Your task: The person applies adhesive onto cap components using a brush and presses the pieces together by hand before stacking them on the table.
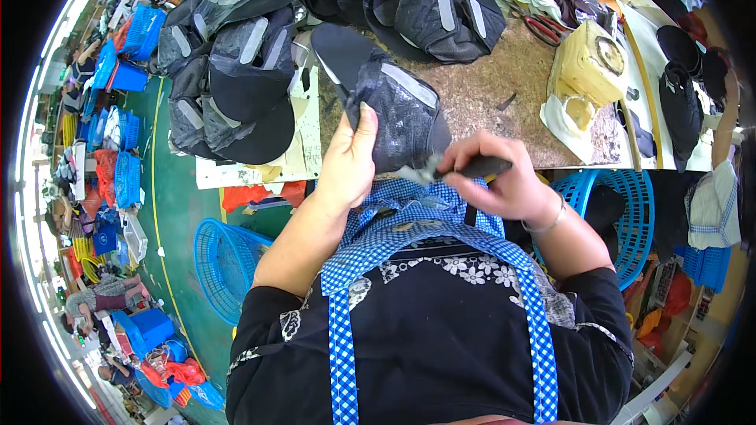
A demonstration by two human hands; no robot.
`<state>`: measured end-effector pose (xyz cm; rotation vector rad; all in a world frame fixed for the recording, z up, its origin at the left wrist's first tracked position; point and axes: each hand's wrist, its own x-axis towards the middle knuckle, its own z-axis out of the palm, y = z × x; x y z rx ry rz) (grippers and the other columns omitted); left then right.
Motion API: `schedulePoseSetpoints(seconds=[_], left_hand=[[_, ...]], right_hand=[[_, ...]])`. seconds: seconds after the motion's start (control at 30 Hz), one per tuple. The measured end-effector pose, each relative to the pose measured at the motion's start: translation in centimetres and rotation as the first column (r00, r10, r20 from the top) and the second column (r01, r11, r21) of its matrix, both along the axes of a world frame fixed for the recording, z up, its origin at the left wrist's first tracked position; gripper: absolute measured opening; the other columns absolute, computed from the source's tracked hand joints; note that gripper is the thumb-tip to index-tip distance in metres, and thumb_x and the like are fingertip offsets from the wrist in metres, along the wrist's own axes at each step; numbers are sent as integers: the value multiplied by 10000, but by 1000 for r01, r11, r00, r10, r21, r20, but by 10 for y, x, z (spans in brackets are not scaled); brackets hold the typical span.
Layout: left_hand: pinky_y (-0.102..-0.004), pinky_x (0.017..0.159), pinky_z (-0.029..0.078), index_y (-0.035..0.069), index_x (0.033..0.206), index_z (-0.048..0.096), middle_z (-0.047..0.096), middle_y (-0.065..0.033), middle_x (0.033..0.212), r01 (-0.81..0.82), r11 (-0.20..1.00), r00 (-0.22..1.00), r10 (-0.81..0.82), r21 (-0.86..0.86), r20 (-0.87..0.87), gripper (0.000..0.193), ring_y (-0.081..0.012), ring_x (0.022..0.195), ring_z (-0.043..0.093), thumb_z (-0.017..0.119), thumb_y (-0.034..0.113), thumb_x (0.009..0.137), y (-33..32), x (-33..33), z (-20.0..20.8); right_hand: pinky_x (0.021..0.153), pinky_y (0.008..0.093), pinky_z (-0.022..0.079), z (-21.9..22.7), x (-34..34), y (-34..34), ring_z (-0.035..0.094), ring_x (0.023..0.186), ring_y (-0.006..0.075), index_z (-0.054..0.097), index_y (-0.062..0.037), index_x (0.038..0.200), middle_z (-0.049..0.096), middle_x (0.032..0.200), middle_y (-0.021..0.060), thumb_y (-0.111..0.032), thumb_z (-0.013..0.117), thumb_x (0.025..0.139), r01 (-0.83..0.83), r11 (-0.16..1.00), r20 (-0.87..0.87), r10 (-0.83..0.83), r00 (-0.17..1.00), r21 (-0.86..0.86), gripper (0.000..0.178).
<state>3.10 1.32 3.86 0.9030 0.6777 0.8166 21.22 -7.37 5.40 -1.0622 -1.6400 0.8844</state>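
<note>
My left hand grips a black cap with grey strips, its brim pointing away toward the upper left. My right hand holds a small black-handled brush, whose bristle end touches the cap's lower edge near the table's front edge. I wear a blue-and-white checked apron over a black floral top.
Piles of black caps lie at left and at the back. A yellow glue container and red-handled scissors sit at right on the brown table. Blue baskets stand on the green floor either side of me.
</note>
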Motion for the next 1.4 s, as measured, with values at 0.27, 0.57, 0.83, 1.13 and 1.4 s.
schedulePoseSetpoints(seconds=[0.27, 0.57, 0.83, 1.13, 1.4], left_hand=[[-328, 928, 367, -32, 1282, 182, 496, -153, 1102, 472, 834, 882, -442, 285, -166, 801, -232, 1065, 485, 689, 235, 723, 42, 4, 8], [-400, 747, 408, 26, 931, 550, 589, -96, 823, 670, 126, 690, 259, 732, -676, 434, -285, 826, 541, 695, 303, 630, 36, 71, -31], [-296, 682, 451, -12, 860, 561, 561, -128, 909, 657, 492, 740, -275, 572, -613, 251, -252, 789, 577, 651, 136, 679, 23, 52, -18], [-231, 692, 429, 9, 1006, 511, 571, -31, 895, 688, 689, 702, -550, 230, -452, 308, -68, 803, 514, 608, 40, 715, 19, 27, -18], [-230, 793, 412, -19, 1145, 436, 547, -33, 1001, 777, 622, 624, -743, 94, -242, 465, -61, 893, 488, 589, 12, 706, 19, 16, -10]], right_hand=[[516, 198, 360, -6, 33, -12, 459, 588, 59, 455, -31, 783, 497, 644, 11, -23, 519, 810, 471, 876, -306, -480, 822, -106, 70], [463, 252, 372, -12, 58, -21, 474, 457, 113, 559, -36, 688, 481, 496, 26, -241, 662, 729, 859, 507, 507, -761, 405, 75, 232], [493, 274, 410, -22, 48, -16, 528, 504, 121, 571, -26, 760, 513, 532, 39, -198, 721, 660, 570, 728, 119, -573, 811, -381, 249], [454, 279, 375, -5, 43, -7, 487, 487, 176, 561, -51, 740, 447, 533, 24, -93, 719, 601, 460, 829, 399, -557, 728, 318, 215], [464, 294, 390, -7, 37, 0, 501, 487, 199, 553, -48, 729, 452, 518, 33, -148, 726, 607, 430, 861, 434, -509, 743, 273, 235]])
